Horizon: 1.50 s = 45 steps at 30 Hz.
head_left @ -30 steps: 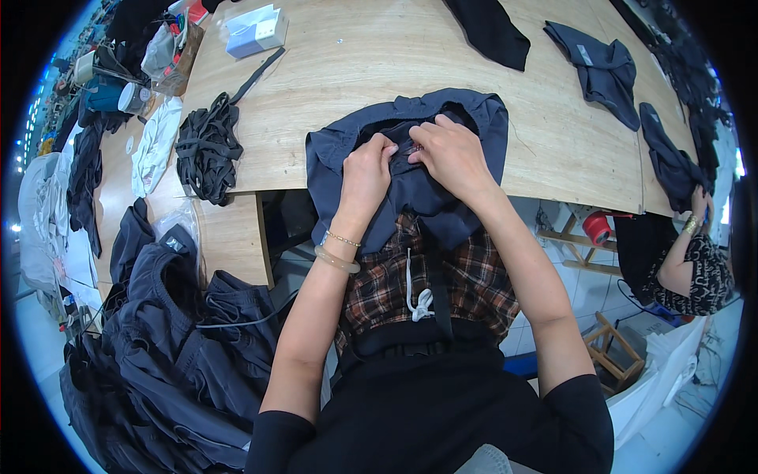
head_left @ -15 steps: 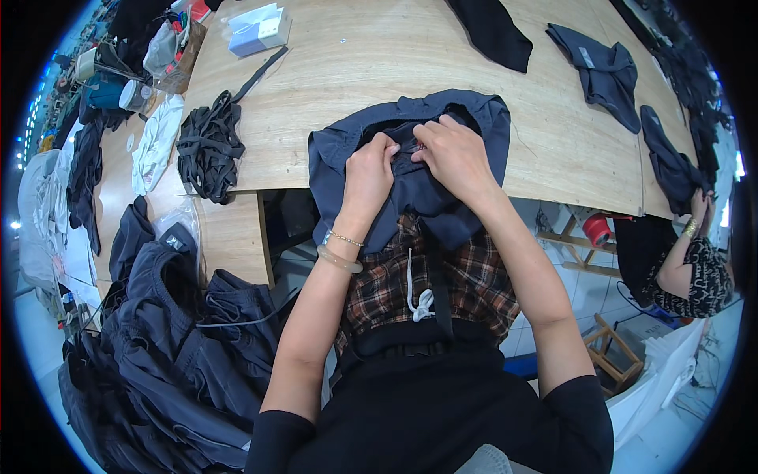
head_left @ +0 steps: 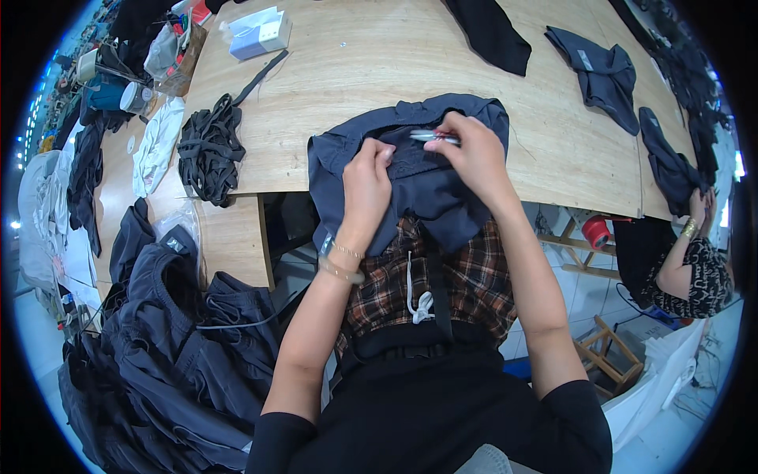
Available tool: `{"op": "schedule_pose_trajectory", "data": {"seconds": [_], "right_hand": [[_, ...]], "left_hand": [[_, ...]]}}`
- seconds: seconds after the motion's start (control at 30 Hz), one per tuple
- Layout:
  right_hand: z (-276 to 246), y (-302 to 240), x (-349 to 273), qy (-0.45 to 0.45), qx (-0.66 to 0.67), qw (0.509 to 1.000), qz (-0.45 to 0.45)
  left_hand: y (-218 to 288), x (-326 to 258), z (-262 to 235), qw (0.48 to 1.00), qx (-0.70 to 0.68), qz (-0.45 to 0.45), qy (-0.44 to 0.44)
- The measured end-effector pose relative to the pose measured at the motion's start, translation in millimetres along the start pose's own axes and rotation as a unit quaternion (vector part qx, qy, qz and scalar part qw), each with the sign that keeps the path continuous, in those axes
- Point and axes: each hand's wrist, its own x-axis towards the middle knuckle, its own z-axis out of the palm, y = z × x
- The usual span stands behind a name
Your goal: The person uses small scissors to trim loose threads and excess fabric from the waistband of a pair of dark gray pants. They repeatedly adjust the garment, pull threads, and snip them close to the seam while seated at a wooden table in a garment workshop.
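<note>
A dark grey-blue garment lies over the table's front edge and hangs down toward my lap, its gathered waist opening facing up. My left hand is closed in a pinch on the fabric at the near side of that opening. In my right hand are small metal thread snips with a bit of red on them. Their blades point left above the opening, a short way from my left fingertips. My fingers hide part of the snips.
On the table are a tangle of dark straps, a tissue box and dark garment pieces. Dark clothes are heaped at my left. A co-worker's hand touches dark cloth at the far right.
My right hand has lifted off the fabric and shifted slightly right, bringing the metal snips into clear view. My left hand stays at the opening, nearly unmoved.
</note>
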Motion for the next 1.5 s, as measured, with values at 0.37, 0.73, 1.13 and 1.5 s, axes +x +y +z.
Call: {"op": "schedule_pose_trajectory", "data": {"seconds": [0.37,0.73,1.13,1.5], "right_hand": [[2,38,-3,0.024,0.349,0.929,0.123],[11,14,-15,-0.007,-0.026,0.998,-0.064],[23,11,-12,0.009,-0.109,0.981,-0.157],[23,10,-10,0.015,-0.079,0.99,-0.112]], "left_hand": [[57,-36,3,0.997,0.06,0.055,-0.016],[0,-2,3,0.993,-0.01,-0.113,-0.024],[-3,9,-4,0.986,-0.038,-0.143,-0.081],[-4,3,-1,0.987,-0.042,-0.14,-0.061]]}}
